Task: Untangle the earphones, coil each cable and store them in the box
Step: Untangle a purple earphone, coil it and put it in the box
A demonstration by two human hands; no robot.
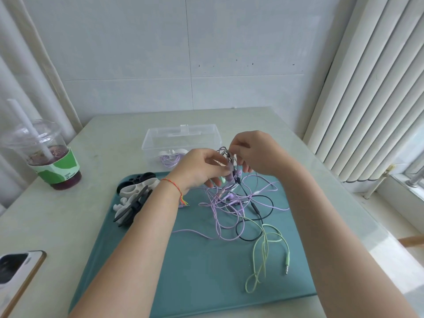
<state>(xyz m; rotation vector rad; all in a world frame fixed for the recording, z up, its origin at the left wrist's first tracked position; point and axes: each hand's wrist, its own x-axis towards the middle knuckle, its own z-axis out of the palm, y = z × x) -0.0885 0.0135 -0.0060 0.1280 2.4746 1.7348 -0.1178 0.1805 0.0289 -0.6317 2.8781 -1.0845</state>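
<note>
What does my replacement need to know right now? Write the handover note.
Left hand and right hand both pinch the top of the tangled earphones, lifted above the teal mat.
Purple, black and green cables are knotted together; the green plug lies free on the mat.
Done: one coiled purple set is in the clear box.
Left: separate the rest, coil each, box them. Winders wait at the mat's left.
</note>
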